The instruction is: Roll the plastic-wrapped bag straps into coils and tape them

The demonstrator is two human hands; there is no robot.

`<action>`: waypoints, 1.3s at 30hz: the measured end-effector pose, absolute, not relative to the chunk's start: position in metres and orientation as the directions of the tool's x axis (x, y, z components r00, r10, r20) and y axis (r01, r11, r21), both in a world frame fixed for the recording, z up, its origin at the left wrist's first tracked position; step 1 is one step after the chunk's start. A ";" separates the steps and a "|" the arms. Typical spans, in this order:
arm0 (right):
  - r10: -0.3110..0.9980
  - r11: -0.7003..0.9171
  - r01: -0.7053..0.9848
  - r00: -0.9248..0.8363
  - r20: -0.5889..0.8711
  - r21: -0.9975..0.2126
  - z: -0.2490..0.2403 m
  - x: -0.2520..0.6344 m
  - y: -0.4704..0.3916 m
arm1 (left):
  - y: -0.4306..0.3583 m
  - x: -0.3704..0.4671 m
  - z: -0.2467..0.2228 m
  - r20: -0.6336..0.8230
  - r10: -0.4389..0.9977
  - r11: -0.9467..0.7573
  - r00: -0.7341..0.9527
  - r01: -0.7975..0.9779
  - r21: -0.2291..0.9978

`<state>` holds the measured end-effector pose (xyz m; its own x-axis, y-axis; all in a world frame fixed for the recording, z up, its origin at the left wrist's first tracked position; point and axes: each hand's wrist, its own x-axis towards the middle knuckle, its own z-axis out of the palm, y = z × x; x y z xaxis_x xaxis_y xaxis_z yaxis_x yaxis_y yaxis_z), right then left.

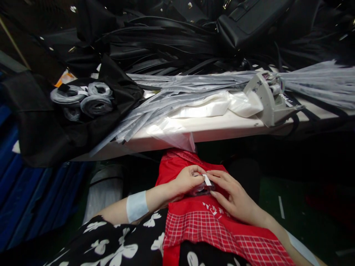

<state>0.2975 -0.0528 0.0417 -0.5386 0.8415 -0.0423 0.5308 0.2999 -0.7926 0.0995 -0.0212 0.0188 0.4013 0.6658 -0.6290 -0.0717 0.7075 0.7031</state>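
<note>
Over the lap, a small coiled strap point(200, 190) in clear wrapping sits between both hands, partly covered by fingers. Across its top lies a short white strip point(207, 180). My left hand point(188, 181) is closed on the coil's left side, thumb and fingertips at the strip. My right hand point(233, 194) holds the coil from the right, with the thumb below and the fingertips above. Beneath them is a red apron point(177, 166). Similar coiled straps point(97, 105) rest on a black bag point(74, 135) at the left end of the table.
A bundle of long film-wrapped straps point(172, 94) runs along the white table point(222, 130). White plastic film point(205, 109) lies beside a grey dispenser-like device point(263, 98) near the front edge. Black bags point(249, 24) are piled behind. Blue slatted crates point(36, 199) stand at left.
</note>
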 end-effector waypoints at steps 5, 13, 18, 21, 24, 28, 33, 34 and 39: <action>0.869 0.295 0.509 -0.494 0.006 -0.809 0.043 0.303 -0.042 | 0.000 0.105 0.033 -0.530 0.744 0.635 0.408 -0.181 0.751; 0.852 0.303 0.793 0.023 0.523 -0.528 0.093 0.382 0.064 | 0.043 0.103 0.033 -0.443 0.783 0.575 0.437 -0.237 0.783; 0.890 -0.043 0.886 0.244 0.386 -0.461 0.110 0.441 0.147 | 0.046 0.102 0.031 -0.422 0.788 0.589 0.448 -0.347 0.730; 0.905 -0.174 0.870 0.326 0.273 -0.462 0.110 0.461 0.172 | 0.043 0.098 0.035 -0.437 0.777 0.610 0.453 -0.371 0.700; 0.858 -0.261 0.835 0.431 0.281 -0.484 0.110 0.476 0.179 | 0.043 0.091 0.033 -0.456 0.774 0.619 0.439 -0.374 0.691; 0.893 -0.301 0.727 0.442 0.084 -0.616 0.106 0.491 0.175 | 0.045 0.085 0.028 -0.467 0.770 0.621 0.435 -0.342 0.705; 0.923 -0.244 0.557 0.386 -0.013 -0.794 0.099 0.494 0.163 | 0.048 0.088 0.034 -0.469 0.756 0.630 0.457 -0.314 0.710; 0.920 -0.227 0.537 0.392 0.002 -0.812 0.100 0.494 0.159 | 0.049 0.089 0.035 -0.470 0.751 0.635 0.463 -0.311 0.707; 0.893 -0.181 0.511 0.443 0.077 -0.840 0.099 0.499 0.125 | 0.050 0.094 0.032 -0.431 0.759 0.616 0.488 -0.324 0.718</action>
<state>0.4992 0.1254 0.0992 0.4433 0.8930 0.0775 0.5110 -0.1808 -0.8403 0.0942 0.0500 0.0325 0.4878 0.7590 -0.4312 -0.3236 0.6160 0.7183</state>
